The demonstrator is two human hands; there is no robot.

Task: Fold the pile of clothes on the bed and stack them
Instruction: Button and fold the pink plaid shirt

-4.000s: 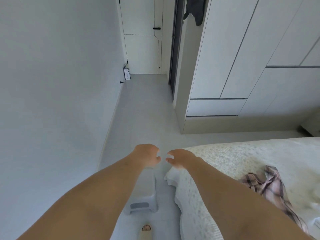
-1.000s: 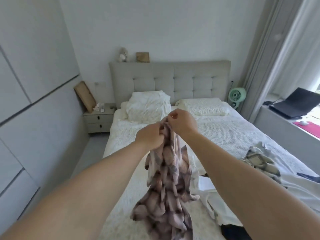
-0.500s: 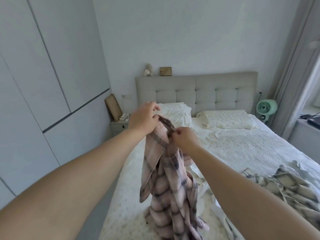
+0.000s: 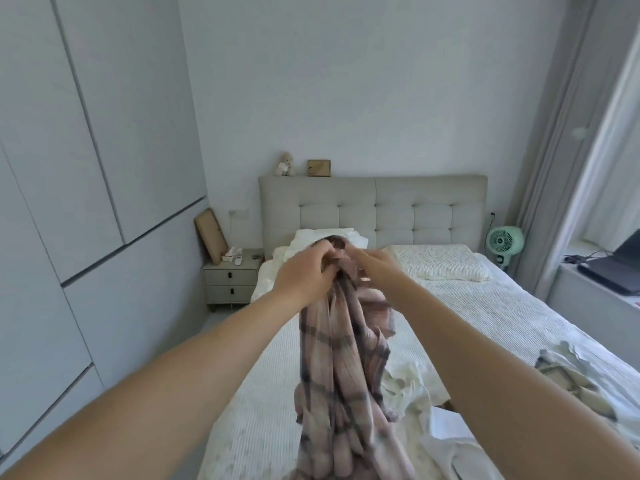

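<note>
A pink plaid shirt (image 4: 343,375) hangs bunched in the air above the bed (image 4: 485,313). My left hand (image 4: 304,271) grips its top edge, and my right hand (image 4: 374,268) grips the same edge right beside it, fingers curled into the cloth. The shirt's lower end drops out of the frame's bottom. To the right on the bedspread lie a crumpled white garment (image 4: 412,382) and a grey-and-cream patterned garment (image 4: 568,379), partly hidden by my right forearm.
Two pillows (image 4: 440,263) lie at the headboard (image 4: 374,206). A nightstand (image 4: 230,280) stands left of the bed, next to tall white wardrobes (image 4: 86,202). A green fan (image 4: 504,242) and a desk with a laptop (image 4: 620,271) are on the right.
My hands came together at the top of the plaid shirt; the left dropped and the right rose to meet it. The view shifted slightly, the shirt still hanging.
</note>
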